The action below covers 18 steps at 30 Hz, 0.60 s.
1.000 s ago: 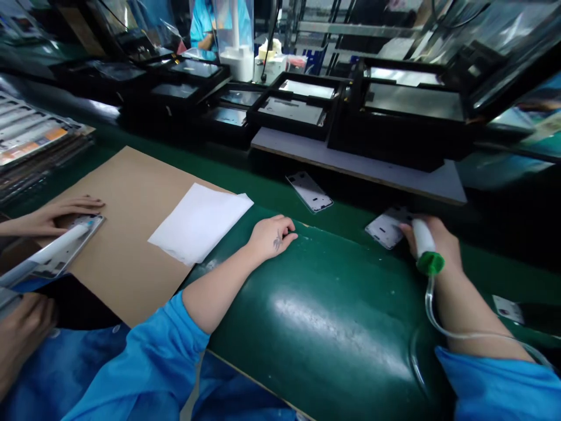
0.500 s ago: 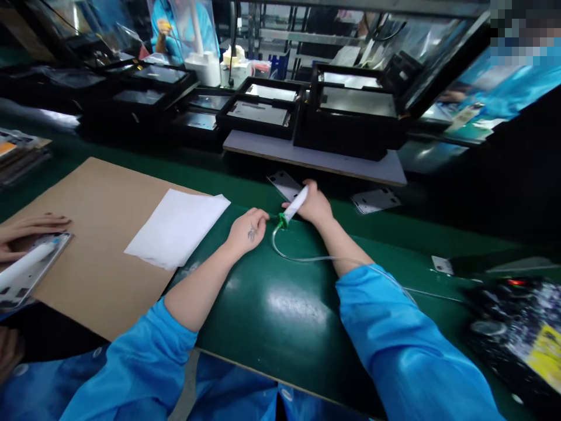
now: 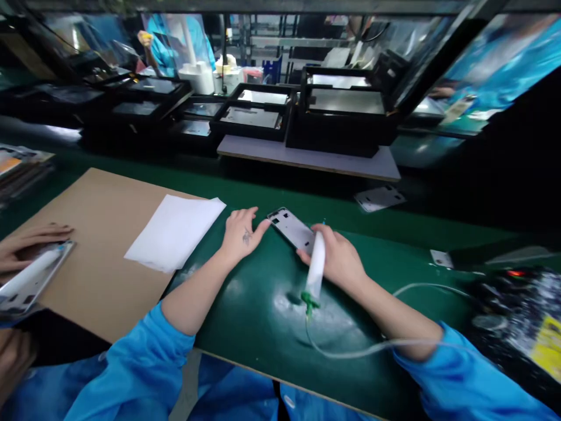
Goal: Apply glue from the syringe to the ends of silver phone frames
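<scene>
Right hand grips syringe, left hand flat, fingers open, steadying phone frame; hose could probably snag and smear glue.

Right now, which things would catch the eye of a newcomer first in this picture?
First the white syringe-like dispenser in the right hand, at the centre of the green mat. The left hand touches a silvery phone frame beside it. Left of them, a white sheet lies on brown cardboard.

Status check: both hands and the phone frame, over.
Left hand touching phone frame. Right hand grips white dispenser, also on frame. Nothing blocking; white sheet alongside.
</scene>
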### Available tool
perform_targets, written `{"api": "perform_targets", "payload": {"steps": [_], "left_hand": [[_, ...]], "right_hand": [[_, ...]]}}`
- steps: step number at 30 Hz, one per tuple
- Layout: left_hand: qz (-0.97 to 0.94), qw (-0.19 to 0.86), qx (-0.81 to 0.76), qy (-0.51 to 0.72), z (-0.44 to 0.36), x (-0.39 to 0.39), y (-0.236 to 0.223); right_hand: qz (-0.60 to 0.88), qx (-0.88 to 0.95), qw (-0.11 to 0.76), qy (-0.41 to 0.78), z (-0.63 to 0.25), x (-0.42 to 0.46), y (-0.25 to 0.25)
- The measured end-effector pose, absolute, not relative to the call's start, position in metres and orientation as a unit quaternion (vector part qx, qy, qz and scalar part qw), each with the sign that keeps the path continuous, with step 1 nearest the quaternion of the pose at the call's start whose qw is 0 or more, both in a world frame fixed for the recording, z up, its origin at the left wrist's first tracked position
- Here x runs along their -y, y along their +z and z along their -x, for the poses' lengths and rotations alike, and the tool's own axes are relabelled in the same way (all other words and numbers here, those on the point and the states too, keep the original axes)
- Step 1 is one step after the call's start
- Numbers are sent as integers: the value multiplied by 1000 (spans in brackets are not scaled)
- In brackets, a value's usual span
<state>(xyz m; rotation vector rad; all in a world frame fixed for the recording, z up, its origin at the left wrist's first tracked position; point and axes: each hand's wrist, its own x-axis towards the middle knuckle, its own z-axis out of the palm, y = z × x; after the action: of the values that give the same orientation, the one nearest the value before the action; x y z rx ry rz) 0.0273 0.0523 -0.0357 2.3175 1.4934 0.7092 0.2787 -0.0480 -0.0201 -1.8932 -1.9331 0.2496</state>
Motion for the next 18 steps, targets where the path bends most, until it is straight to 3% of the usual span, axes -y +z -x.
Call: {"api": "perform_targets", "payload": {"steps": [3,7,11,14,18], "left_hand": [[-834,144,-501,178,-34,-37,-30],[-874,171,-439,118,-37,-29,-28],[-874,231,-407,133,-32,-38,-26],[-874,244,-399,129,-26,-43,-22],[-895,259,-346,115,-27,-41,-22]], "right_hand": [[610,743,246,124,-276,81,-28],[501,707,350,356,-282,87,-28],[425,545,461,556,-285,58,-33],[439,510,488,556,-279,38,-39],[489,532,441,533,-266,31,-38]]}}
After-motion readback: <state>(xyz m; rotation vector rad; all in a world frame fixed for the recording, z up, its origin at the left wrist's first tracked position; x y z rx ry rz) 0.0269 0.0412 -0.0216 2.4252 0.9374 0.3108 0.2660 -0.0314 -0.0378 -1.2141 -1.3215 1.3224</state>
